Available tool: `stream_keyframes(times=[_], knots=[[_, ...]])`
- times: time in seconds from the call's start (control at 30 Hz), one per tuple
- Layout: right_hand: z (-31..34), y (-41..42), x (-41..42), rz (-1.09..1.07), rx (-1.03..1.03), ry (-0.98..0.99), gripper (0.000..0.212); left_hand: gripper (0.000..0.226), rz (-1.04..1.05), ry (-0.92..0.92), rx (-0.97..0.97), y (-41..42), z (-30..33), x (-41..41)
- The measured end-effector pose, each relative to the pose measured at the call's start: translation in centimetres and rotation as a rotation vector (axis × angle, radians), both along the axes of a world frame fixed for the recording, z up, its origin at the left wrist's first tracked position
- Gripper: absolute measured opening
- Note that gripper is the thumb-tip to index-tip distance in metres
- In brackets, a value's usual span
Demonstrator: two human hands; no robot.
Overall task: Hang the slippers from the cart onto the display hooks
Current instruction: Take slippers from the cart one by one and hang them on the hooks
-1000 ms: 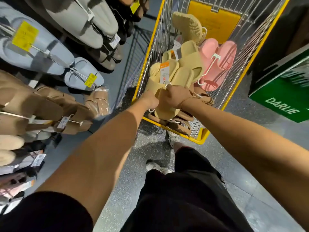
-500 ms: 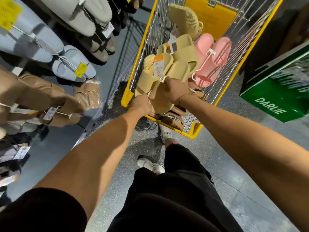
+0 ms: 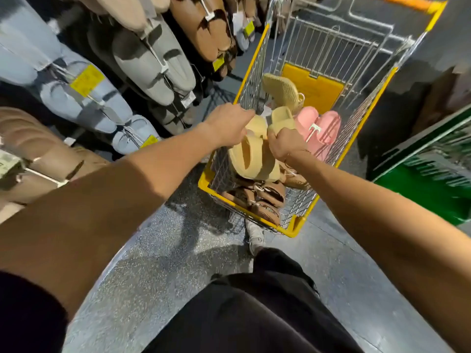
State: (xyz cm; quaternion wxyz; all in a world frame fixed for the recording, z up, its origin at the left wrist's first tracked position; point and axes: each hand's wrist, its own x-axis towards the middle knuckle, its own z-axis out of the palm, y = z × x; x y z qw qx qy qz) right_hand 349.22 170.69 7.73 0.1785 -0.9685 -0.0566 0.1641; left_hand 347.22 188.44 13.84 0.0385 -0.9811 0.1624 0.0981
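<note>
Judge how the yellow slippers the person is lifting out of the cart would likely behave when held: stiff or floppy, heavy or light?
The yellow slippers look thick and moulded like foam, so they are probably light for their bulk. They hold their shape where the left hand and right hand grip them, so they are likely springy rather than floppy. Their matte surface suggests little slipping.

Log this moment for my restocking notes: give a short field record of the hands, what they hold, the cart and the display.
left hand: grips the yellow slippers
right hand: grips the same yellow slippers
slippers' position: over the cart, not yet hung
left in cart: pink slippers, tan textured slipper, brown sandals
display: grey slippers and blue slippers hang to the left of the cart
</note>
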Motion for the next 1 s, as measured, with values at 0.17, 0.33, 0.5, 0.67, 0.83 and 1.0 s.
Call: stream_keyframes(times=[0.17, 0.33, 0.5, 0.67, 0.83, 1.0], knots=[[3.6, -0.9, 3.4, 0.085, 0.254, 0.109, 0.067, 0.017, -0.289, -0.139, 0.008, -0.2, 8.7, 0.9], [10.6, -1.1, 4.3, 0.279, 0.720, 0.437, 0.077, 0.010, -0.444, -0.195, -0.058, 2.0, 18.0, -0.5], [16.4, 2.0, 3.1, 0.238, 0.957, 0.384, 0.083, 0.003, -0.401, -0.308, -0.104, 4.1, 25.8, -2.6], [21.2, 8.0, -0.7, 0.188, 1.165, 0.246, 0.046, 0.007, -0.283, -0.457, -0.122, 7.0, 30.4, -5.7], [25.1, 13.1, -4.5, 0.132, 1.306, 0.120, 0.036, 0.012, -0.136, -0.608, -0.115, 10.3, 32.9, -9.7], [28.6, 17.6, -7.0, 0.178, 1.351, 0.042, 0.036, 0.019, 0.075, -0.816, -0.159, 14.1, 34.3, -14.2]])
